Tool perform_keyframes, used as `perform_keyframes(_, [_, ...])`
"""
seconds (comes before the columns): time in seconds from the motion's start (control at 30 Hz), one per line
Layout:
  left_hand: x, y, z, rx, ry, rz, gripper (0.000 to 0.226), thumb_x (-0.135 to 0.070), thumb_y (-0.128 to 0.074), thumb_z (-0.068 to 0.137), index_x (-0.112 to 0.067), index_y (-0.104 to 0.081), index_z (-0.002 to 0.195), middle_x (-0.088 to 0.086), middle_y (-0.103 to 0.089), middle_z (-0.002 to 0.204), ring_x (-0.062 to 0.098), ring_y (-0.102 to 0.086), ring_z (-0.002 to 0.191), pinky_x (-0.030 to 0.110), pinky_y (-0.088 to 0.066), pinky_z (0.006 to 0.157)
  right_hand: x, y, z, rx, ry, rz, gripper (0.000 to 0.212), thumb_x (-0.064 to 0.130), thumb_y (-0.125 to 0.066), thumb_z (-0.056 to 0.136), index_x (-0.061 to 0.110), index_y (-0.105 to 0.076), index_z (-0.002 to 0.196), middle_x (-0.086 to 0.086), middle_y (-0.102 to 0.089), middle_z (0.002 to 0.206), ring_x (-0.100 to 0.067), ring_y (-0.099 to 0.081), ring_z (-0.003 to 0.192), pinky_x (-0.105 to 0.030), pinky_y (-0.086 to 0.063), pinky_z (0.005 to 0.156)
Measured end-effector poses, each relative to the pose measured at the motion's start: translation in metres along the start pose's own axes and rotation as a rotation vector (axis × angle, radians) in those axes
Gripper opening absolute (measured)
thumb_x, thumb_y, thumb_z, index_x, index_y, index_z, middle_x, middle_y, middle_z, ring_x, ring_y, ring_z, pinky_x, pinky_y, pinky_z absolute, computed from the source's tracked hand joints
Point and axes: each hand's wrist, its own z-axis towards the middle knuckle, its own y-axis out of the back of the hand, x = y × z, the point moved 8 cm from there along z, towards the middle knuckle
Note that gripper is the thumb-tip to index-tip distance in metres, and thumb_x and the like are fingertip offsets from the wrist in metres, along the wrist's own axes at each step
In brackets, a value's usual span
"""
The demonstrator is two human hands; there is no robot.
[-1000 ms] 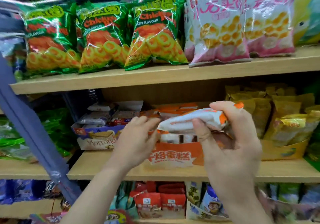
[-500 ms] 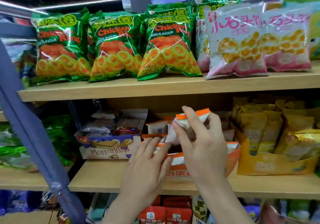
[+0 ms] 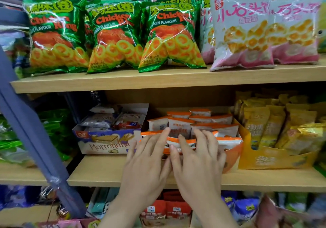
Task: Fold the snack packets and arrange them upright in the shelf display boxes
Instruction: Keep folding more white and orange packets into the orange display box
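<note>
An orange display box on the middle shelf holds several white-and-orange snack packets, the rear ones upright. Both my hands lie side by side over the front row of packets. My left hand has straight, spread fingers touching the packet tops. My right hand also has its fingers stretched out, pressing on a front packet. Neither hand grips anything. The box's front wall is mostly hidden behind my hands.
A purple wafer box stands left of the orange box and a yellow box of yellow packets to its right. Green and pink crisp bags fill the shelf above. A blue diagonal post crosses the left side.
My right hand lowered the held packet into the orange box and let go of it. Both hands now lie flat on the front row.
</note>
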Motion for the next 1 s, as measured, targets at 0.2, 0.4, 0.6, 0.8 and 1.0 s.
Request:
perform_keyframes(0.2, [-0.007,0.014,0.013,0.053,-0.051,0.097,0.058,-0.055,-0.004,0.096,-0.048,-0.043,0.138,-0.014,-0.045,0.145,0.008,-0.034,0.139,0.046,-0.011,0.119,0.006,-0.008,-0.001,0.079,0.139,0.003,0.061,0.042,-0.017,0.102,0.014,-0.067,0.12,-0.003,-0.062,0.132,-0.022,-0.041,0.138,-0.055,-0.02,0.108])
perform_keyframes(0.4, [-0.023,0.008,0.033,0.047,-0.098,-0.027,0.035,-0.044,-0.017,0.099,-0.035,-0.05,0.106,-0.014,-0.056,0.119,0.007,-0.047,0.12,0.033,-0.029,0.112,0.003,0.003,0.004,0.105,0.189,0.144,0.052,0.034,-0.024,0.094,0.02,-0.062,0.127,0.009,-0.068,0.12,-0.011,-0.052,0.129,-0.047,-0.013,0.113])
perform_keyframes(0.6, [-0.022,0.002,0.022,-0.063,-0.126,0.051,0.032,-0.043,-0.026,0.099,-0.03,-0.056,0.1,-0.009,-0.067,0.116,0.012,-0.057,0.118,0.036,-0.035,0.109,-0.001,0.028,0.048,0.096,0.121,0.227,0.03,0.024,-0.053,0.096,0.023,-0.061,0.126,0.006,-0.067,0.114,-0.015,-0.056,0.112,-0.037,-0.044,0.094])
perform_keyframes(0.8, [-0.025,0.002,0.014,-0.101,-0.127,0.01,0.027,-0.042,-0.029,0.1,-0.032,-0.054,0.097,-0.006,-0.061,0.13,0.012,-0.054,0.124,0.033,-0.03,0.107,0.013,0.002,0.074,0.442,0.007,0.009,0.002,0.028,-0.054,0.096,0.029,-0.056,0.096,0.001,-0.06,0.098,-0.028,-0.055,0.115,-0.04,-0.035,0.09])
perform_keyframes(1.0, [-0.023,0.006,0.017,-0.07,-0.098,0.001,0.026,-0.044,-0.027,0.099,-0.034,-0.05,0.099,-0.004,-0.055,0.137,0.013,-0.05,0.126,0.033,-0.036,0.106,0.018,-0.009,0.074,0.471,0.056,-0.096,0.02,0.022,-0.055,0.095,0.026,-0.061,0.113,-0.002,-0.051,0.136,-0.028,-0.037,0.136,-0.051,-0.021,0.112])
